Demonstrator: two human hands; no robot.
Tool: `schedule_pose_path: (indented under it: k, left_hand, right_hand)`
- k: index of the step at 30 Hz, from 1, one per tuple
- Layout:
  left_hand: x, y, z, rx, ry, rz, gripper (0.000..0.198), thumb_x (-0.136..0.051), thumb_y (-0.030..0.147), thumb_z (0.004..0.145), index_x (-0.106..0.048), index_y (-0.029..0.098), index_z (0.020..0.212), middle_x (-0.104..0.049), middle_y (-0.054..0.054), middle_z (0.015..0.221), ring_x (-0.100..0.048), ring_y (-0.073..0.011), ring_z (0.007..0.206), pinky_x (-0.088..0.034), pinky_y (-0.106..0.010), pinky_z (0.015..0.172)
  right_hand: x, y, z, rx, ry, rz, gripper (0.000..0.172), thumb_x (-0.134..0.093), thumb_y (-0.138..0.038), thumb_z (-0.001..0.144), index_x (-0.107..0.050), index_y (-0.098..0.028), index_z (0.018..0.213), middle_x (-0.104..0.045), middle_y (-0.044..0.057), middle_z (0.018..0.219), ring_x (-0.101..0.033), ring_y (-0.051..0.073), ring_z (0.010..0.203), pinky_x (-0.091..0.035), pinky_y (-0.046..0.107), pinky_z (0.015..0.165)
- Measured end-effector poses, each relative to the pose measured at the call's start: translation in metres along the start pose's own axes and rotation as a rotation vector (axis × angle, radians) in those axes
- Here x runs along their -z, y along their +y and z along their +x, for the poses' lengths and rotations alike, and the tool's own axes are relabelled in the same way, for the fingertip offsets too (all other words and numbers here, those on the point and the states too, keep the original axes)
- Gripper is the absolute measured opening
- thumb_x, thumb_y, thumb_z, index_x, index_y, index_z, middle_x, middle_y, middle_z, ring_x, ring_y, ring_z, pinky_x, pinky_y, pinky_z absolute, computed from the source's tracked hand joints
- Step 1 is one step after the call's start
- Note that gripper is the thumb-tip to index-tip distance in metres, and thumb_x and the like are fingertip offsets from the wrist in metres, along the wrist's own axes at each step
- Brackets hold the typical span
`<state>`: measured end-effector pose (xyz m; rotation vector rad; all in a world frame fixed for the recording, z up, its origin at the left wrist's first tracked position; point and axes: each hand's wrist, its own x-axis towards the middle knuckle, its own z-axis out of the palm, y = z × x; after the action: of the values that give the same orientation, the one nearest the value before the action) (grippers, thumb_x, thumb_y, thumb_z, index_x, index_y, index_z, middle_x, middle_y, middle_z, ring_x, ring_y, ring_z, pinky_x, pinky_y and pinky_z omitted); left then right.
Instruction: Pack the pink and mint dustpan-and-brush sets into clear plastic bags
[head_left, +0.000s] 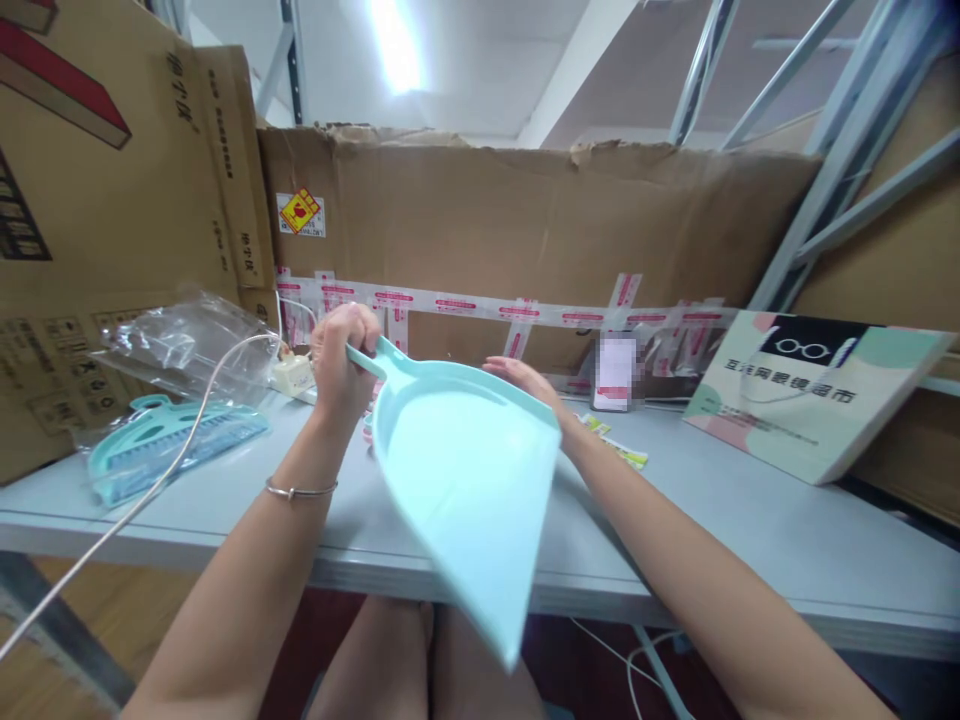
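Note:
A light turquoise plastic dustpan [465,480] is held over the grey table's front edge, its wide lip tilted down toward me. My left hand [341,360] is wrapped in a fist round the dustpan's handle at its far end. Along the dustpan's far right rim rests my right hand [525,385], fingers stretched flat and partly hidden behind the pan. A metal bangle [300,490] circles my left wrist.
A turquoise hand brush [161,445] lies at the table's left beside a clear plastic bag [180,345]. A white cable [135,500] runs to a power strip [292,375]. Cardboard boxes [525,225] wall the back and left. A printed paper bag [810,390] leans at right. The table [750,520] is grey.

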<state>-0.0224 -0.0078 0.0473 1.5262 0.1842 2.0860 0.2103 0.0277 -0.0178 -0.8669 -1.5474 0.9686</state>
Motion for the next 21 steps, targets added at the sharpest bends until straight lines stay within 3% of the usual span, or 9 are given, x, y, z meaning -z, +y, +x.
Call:
schedule_pose_path:
  k: [2,4,7,10,13,16,18,21]
  left_hand:
    - [-0.004,0.000,-0.003,0.152,-0.106,-0.052,0.048,-0.056,0.036,0.075,-0.024,0.019,0.044,-0.032,0.002,0.048,-0.029,-0.0082,0.044,-0.023,-0.023,0.040]
    - [-0.004,-0.002,-0.006,0.208,-0.183,-0.016,0.046,-0.057,0.037,0.075,-0.027,0.019,0.045,-0.033,0.002,0.049,-0.030,-0.0079,0.044,-0.025,-0.022,0.040]
    - [-0.003,-0.010,-0.009,0.248,-0.254,0.086,0.040,-0.060,0.039,0.074,-0.039,0.018,0.049,-0.043,0.002,0.053,-0.034,-0.0069,0.045,-0.031,-0.021,0.043]
    - [0.001,-0.021,-0.006,0.341,-0.222,0.142,0.023,-0.060,0.041,0.075,-0.056,0.018,0.073,-0.060,0.000,0.079,-0.044,-0.0058,0.052,-0.039,-0.020,0.050]
    - [0.004,-0.029,-0.003,0.491,-0.162,0.216,0.037,-0.056,0.048,0.078,-0.054,0.022,0.104,-0.060,-0.003,0.108,-0.057,-0.0093,0.068,-0.046,-0.023,0.061]
    - [0.005,-0.033,-0.008,0.633,-0.243,0.376,0.047,-0.059,0.051,0.076,-0.054,0.021,0.112,-0.061,-0.006,0.112,-0.060,-0.0170,0.088,-0.049,-0.026,0.070]
    - [0.004,-0.036,-0.014,0.706,-0.345,0.431,0.051,-0.064,0.048,0.072,-0.056,0.019,0.112,-0.063,-0.007,0.110,-0.060,-0.0209,0.094,-0.049,-0.028,0.073]
    - [0.005,-0.047,-0.023,0.751,-0.398,0.400,0.049,-0.068,0.044,0.068,-0.060,0.016,0.108,-0.066,-0.008,0.105,-0.061,-0.0230,0.092,-0.049,-0.030,0.072]
  right_hand:
    - [-0.013,-0.010,-0.011,-0.126,-0.267,0.101,0.059,-0.041,-0.069,0.077,-0.059,-0.020,0.107,-0.067,0.008,0.107,-0.064,0.021,0.097,-0.052,0.033,0.081]
    - [-0.021,-0.017,-0.022,-0.241,-0.458,0.178,0.071,-0.040,-0.079,0.070,-0.061,-0.017,0.099,-0.069,0.007,0.085,-0.067,0.019,0.076,-0.054,0.032,0.070]
    - [-0.024,-0.023,-0.032,-0.342,-0.525,0.123,0.055,-0.067,-0.065,0.060,-0.060,-0.018,0.087,-0.061,-0.002,0.056,-0.056,0.012,0.045,-0.050,0.024,0.049]
    - [-0.025,-0.023,-0.031,-0.343,-0.414,0.037,0.041,-0.078,-0.041,0.057,-0.060,-0.019,0.086,-0.060,-0.005,0.056,-0.050,0.008,0.039,-0.043,0.020,0.040]
    - [-0.027,-0.016,-0.021,-0.224,-0.078,0.112,0.040,-0.076,-0.039,0.057,-0.060,-0.019,0.088,-0.065,-0.002,0.069,-0.058,0.011,0.053,-0.047,0.021,0.050]
    - [-0.026,-0.006,-0.011,-0.046,0.249,0.125,0.043,-0.073,-0.042,0.058,-0.059,-0.020,0.093,-0.067,0.000,0.086,-0.062,0.015,0.075,-0.051,0.026,0.069]
    - [-0.022,0.000,-0.008,0.050,0.336,0.064,0.044,-0.070,-0.044,0.061,-0.058,-0.020,0.097,-0.067,0.002,0.096,-0.061,0.018,0.088,-0.049,0.030,0.079]
    - [-0.013,0.005,-0.004,0.104,0.292,-0.063,0.044,-0.066,-0.048,0.066,-0.057,-0.020,0.099,-0.066,0.004,0.099,-0.060,0.020,0.092,-0.048,0.032,0.082]
